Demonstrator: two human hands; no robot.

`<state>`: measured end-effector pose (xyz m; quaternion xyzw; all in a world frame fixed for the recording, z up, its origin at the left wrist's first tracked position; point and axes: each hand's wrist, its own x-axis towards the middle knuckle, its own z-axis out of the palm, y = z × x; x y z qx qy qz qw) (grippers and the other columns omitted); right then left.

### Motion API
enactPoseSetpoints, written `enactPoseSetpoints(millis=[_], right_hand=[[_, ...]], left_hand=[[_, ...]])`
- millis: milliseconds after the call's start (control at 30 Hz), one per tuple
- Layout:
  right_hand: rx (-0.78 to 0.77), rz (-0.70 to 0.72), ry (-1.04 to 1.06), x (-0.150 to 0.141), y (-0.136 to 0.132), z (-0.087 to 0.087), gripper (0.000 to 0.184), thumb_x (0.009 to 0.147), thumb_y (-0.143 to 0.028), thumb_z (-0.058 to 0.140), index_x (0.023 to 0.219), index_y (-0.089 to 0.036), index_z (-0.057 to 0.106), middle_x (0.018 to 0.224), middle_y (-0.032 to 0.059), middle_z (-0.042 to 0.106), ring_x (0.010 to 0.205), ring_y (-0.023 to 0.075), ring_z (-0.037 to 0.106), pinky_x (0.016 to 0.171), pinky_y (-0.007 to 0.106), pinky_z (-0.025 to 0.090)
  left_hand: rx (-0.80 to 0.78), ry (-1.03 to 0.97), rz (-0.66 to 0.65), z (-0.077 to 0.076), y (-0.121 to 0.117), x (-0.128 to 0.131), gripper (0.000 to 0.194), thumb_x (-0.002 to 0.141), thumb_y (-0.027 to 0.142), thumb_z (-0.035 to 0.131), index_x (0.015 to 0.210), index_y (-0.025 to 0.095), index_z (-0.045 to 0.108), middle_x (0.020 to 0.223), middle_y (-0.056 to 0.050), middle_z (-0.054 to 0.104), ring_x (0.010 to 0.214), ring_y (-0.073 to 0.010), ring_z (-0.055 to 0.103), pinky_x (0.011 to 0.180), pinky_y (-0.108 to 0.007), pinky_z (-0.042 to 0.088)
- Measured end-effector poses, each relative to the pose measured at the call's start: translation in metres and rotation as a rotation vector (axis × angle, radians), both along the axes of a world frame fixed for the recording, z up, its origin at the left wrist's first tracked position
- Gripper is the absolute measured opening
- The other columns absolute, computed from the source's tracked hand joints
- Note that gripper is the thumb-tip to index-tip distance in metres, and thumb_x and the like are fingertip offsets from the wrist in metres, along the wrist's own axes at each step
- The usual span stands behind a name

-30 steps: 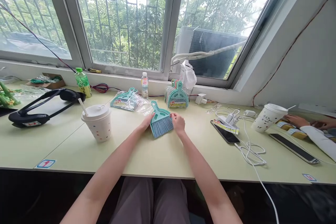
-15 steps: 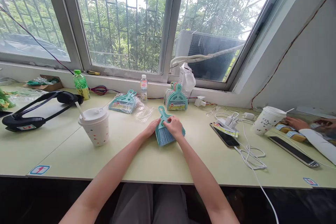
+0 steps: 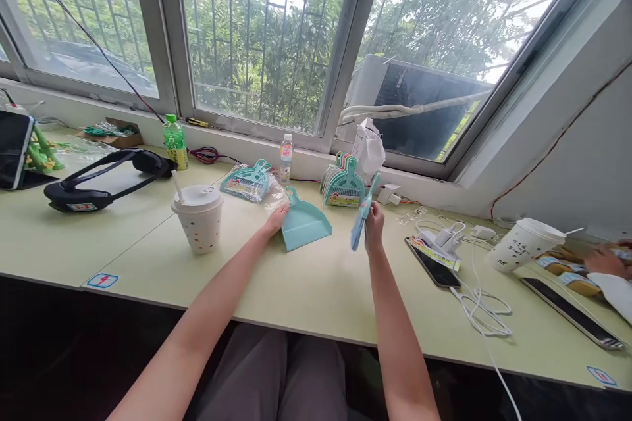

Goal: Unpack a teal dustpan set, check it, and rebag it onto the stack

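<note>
My left hand (image 3: 277, 218) grips the left edge of a teal dustpan (image 3: 307, 227), which lies on the table in front of me. Off to its right, my right hand (image 3: 375, 223) is closed around a small teal brush (image 3: 364, 214), held edge-on with its blue bristles pointing down. Behind them stands a row of similar brush-and-dustpan sets (image 3: 344, 184) with printed labels. Another set in clear plastic wrap (image 3: 245, 181) lies farther left.
A lidded paper cup (image 3: 199, 220) stands left, near a black headset (image 3: 106, 181). Two bottles, one green (image 3: 175, 143), stand by the window. On the right are a phone (image 3: 434, 263), white cables, a second cup (image 3: 526, 245) and another person's hand (image 3: 606, 260).
The brush has come away from the dustpan and moved right in my right hand. The dustpan stays with my left hand, its pan now uncovered. The view has shifted left.
</note>
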<state>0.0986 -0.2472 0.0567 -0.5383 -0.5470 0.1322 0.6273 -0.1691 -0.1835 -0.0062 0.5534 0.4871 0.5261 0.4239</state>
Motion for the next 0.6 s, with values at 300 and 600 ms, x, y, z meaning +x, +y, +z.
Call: enactPoseSetpoints(millis=[300,600], right_hand=[[-0.631,-0.374,-0.853,0.028,0.012,-0.042,0.027,0.091,-0.024,0.044,0.101,-0.015,0.068,0.106,0.0184,0.064,0.099,0.0283,0.064,0.079,0.037,0.045],[-0.657,-0.411,-1.000,0.017,0.014,-0.047,0.040,0.089,-0.039,0.051,0.106,-0.007,0.066,0.114,0.0225,0.060,0.112,0.0328,0.051,0.087,0.042,0.038]], left_hand=[[0.085,0.433,0.036,-0.002,-0.012,0.005,0.026,0.089,0.039,0.050,0.090,0.023,0.071,0.103,-0.006,0.067,0.110,-0.0273,0.055,0.097,-0.034,0.038],[-0.010,0.830,0.162,0.008,-0.031,0.008,0.032,0.093,0.042,0.040,0.098,0.021,0.064,0.102,-0.005,0.069,0.096,-0.0224,0.061,0.076,-0.029,0.043]])
